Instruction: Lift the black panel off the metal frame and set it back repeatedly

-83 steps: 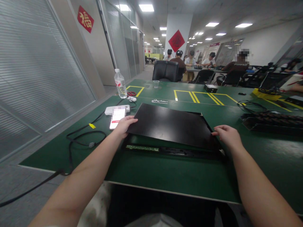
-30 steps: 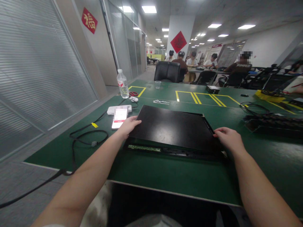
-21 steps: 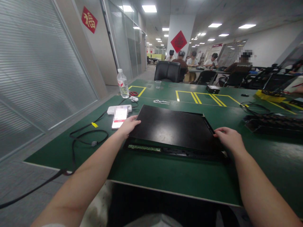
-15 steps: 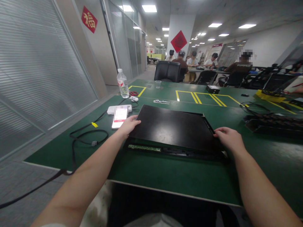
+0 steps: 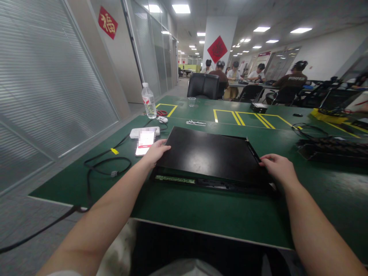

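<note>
Black panel [image 5: 212, 153], broad and flat with a dull shine, fills the centre of the frame above a green table [image 5: 207, 218]. Below its near edge shows a dark bar [image 5: 227, 186] with a strip of green circuit board [image 5: 175, 179] toward its left end. A thin black rim [image 5: 252, 149] runs along the panel's right edge.

The left hand [image 5: 156, 152], left of centre, grips the panel's left edge with the thumb over the top face; the other fingers are partly hidden. The right hand [image 5: 278, 168], right of centre, has thumb and forefinger drawn close together at the right edge; I cannot tell whether they pinch the panel, the rim or both.

Just beside the left hand lies a lit phone [image 5: 145, 143], its top against a white block [image 5: 144, 132]. A black cable [image 5: 93, 164] with a yellow tag [image 5: 114, 151] loops across the table at the left. Farther up, left of centre, are a white mouse [image 5: 162, 119], red-handled scissors [image 5: 161, 113] and an upright water bottle [image 5: 148, 101]. A clear cup [image 5: 192, 101] stands near the top middle of the table, and yellow tape lines [image 5: 238, 118] mark its far part. A long black part [image 5: 333, 149] lies at the right side of the frame. In the upper right, several people sit around another table, one in a brown shirt [image 5: 293, 82].
</note>
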`<control>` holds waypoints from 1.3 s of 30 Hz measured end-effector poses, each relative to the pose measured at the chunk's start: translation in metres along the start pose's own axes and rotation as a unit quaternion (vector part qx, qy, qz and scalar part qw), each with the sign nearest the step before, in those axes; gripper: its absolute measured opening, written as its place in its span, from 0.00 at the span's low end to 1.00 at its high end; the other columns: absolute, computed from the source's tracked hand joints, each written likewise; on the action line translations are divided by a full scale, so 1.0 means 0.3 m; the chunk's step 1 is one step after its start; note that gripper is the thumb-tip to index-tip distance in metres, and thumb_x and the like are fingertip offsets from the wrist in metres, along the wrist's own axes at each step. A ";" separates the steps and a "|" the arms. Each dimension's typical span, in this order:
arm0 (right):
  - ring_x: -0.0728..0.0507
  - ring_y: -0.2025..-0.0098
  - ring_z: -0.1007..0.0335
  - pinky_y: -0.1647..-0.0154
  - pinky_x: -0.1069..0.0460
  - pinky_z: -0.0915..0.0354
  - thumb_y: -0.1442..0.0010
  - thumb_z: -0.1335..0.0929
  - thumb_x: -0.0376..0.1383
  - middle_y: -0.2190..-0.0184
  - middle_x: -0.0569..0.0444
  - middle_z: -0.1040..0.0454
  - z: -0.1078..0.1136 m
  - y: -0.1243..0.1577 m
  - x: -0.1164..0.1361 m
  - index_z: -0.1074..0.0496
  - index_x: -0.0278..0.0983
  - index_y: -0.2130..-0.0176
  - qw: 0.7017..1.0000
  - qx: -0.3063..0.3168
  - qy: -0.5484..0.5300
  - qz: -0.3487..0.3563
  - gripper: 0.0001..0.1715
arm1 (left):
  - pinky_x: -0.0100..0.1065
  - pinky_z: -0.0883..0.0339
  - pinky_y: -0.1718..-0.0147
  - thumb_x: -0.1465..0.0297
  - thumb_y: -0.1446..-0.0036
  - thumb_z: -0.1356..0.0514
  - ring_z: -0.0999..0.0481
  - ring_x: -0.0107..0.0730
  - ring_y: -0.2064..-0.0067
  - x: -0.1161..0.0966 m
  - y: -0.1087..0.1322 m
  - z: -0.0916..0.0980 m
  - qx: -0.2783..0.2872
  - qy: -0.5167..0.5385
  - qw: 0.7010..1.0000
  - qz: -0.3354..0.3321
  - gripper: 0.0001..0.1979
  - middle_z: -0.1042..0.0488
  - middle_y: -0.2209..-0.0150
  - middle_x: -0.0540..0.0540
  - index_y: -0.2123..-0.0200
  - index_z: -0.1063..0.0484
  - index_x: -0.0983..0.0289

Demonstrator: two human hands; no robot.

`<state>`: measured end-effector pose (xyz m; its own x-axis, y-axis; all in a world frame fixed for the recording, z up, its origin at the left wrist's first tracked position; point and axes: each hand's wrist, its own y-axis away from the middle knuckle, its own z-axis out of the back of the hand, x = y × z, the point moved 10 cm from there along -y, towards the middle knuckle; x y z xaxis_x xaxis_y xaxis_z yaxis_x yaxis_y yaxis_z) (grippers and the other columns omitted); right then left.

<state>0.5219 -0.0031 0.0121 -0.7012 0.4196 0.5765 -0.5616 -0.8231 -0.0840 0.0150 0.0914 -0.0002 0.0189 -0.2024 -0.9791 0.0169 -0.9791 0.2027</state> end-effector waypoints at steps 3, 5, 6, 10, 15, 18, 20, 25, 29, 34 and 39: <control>0.38 0.68 0.26 0.66 0.46 0.35 0.51 0.34 0.42 0.71 0.50 0.19 -0.002 -0.003 -0.004 0.21 0.41 0.66 1.000 0.000 -0.005 0.005 0.15 | 0.35 0.25 0.66 0.79 0.47 0.37 0.18 0.36 0.69 -0.001 0.002 0.005 -0.009 -0.002 1.000 0.001 0.22 0.17 0.67 0.55 0.47 0.26 0.64; 0.38 0.68 0.26 0.65 0.46 0.34 0.51 0.34 0.42 0.72 0.50 0.19 -0.001 -0.005 -0.006 0.21 0.41 0.66 1.000 -0.003 -0.008 0.007 0.15 | 0.34 0.25 0.66 0.79 0.47 0.37 0.18 0.36 0.69 -0.003 0.004 0.004 -0.010 -0.006 1.000 0.001 0.22 0.17 0.67 0.55 0.48 0.26 0.64; 0.38 0.68 0.26 0.65 0.46 0.34 0.51 0.34 0.42 0.72 0.50 0.19 -0.002 -0.005 -0.007 0.21 0.41 0.66 1.000 -0.003 -0.009 0.007 0.15 | 0.34 0.25 0.66 0.79 0.46 0.37 0.18 0.36 0.69 -0.004 0.005 0.003 -0.010 -0.008 1.000 0.001 0.21 0.17 0.67 0.55 0.48 0.25 0.64; 0.38 0.68 0.26 0.65 0.46 0.34 0.51 0.34 0.42 0.72 0.50 0.19 -0.005 -0.006 -0.009 0.21 0.40 0.65 1.000 0.003 -0.007 0.005 0.16 | 0.33 0.26 0.67 0.80 0.45 0.39 0.19 0.35 0.70 -0.009 0.011 -0.001 -0.009 -0.014 1.000 0.004 0.20 0.18 0.68 0.54 0.48 0.25 0.64; 0.39 0.68 0.26 0.64 0.46 0.34 0.50 0.34 0.42 0.71 0.50 0.19 -0.002 -0.002 -0.003 0.21 0.40 0.65 1.000 0.003 0.001 0.006 0.16 | 0.35 0.26 0.66 0.79 0.46 0.38 0.18 0.36 0.70 -0.008 0.013 0.001 -0.014 -0.017 1.000 0.008 0.22 0.18 0.68 0.54 0.47 0.26 0.64; 0.39 0.69 0.25 0.65 0.46 0.34 0.50 0.34 0.42 0.71 0.51 0.19 -0.005 -0.003 -0.005 0.21 0.41 0.65 1.000 0.005 0.006 0.003 0.15 | 0.36 0.26 0.65 0.78 0.48 0.37 0.18 0.38 0.69 -0.003 0.005 0.000 -0.005 -0.011 1.000 0.005 0.22 0.18 0.68 0.54 0.47 0.27 0.64; 0.39 0.69 0.25 0.66 0.46 0.34 0.50 0.34 0.41 0.71 0.51 0.18 -0.004 -0.005 -0.007 0.21 0.41 0.66 1.000 0.000 0.005 0.007 0.14 | 0.37 0.26 0.64 0.77 0.49 0.35 0.18 0.39 0.69 -0.001 -0.002 0.001 0.000 -0.011 1.000 -0.001 0.23 0.18 0.68 0.54 0.48 0.26 0.64; 0.38 0.71 0.25 0.66 0.45 0.34 0.51 0.33 0.42 0.71 0.50 0.18 -0.006 -0.013 -0.010 0.22 0.41 0.67 1.000 -0.003 -0.001 0.018 0.13 | 0.37 0.26 0.65 0.76 0.50 0.34 0.19 0.38 0.69 0.002 -0.007 0.008 -0.005 -0.012 1.000 -0.007 0.24 0.19 0.68 0.54 0.48 0.27 0.63; 0.38 0.69 0.24 0.66 0.45 0.33 0.51 0.33 0.42 0.72 0.50 0.18 -0.004 -0.008 -0.008 0.22 0.41 0.67 1.000 -0.003 -0.009 0.015 0.13 | 0.36 0.26 0.64 0.78 0.47 0.37 0.19 0.37 0.69 -0.006 0.004 0.005 -0.008 -0.010 1.000 -0.006 0.22 0.19 0.69 0.53 0.47 0.27 0.64; 0.38 0.67 0.24 0.65 0.45 0.33 0.50 0.34 0.42 0.71 0.51 0.18 -0.004 -0.001 -0.005 0.21 0.41 0.66 1.000 0.003 -0.008 0.006 0.14 | 0.35 0.25 0.66 0.79 0.47 0.37 0.19 0.35 0.70 -0.009 0.011 0.000 -0.003 -0.003 1.000 -0.003 0.23 0.18 0.67 0.54 0.46 0.27 0.64; 0.38 0.68 0.24 0.65 0.45 0.33 0.50 0.33 0.42 0.72 0.50 0.19 0.003 0.003 0.005 0.21 0.41 0.67 1.000 -0.003 -0.006 0.011 0.13 | 0.38 0.24 0.63 0.77 0.49 0.35 0.17 0.40 0.65 -0.002 0.004 0.002 0.004 0.002 1.000 -0.002 0.25 0.17 0.64 0.56 0.45 0.26 0.64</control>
<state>0.5208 -0.0037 0.0136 -0.7076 0.3975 0.5842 -0.5491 -0.8296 -0.1007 0.0144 0.0904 0.0006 0.0236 -0.1978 -0.9800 0.0093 -0.9802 0.1980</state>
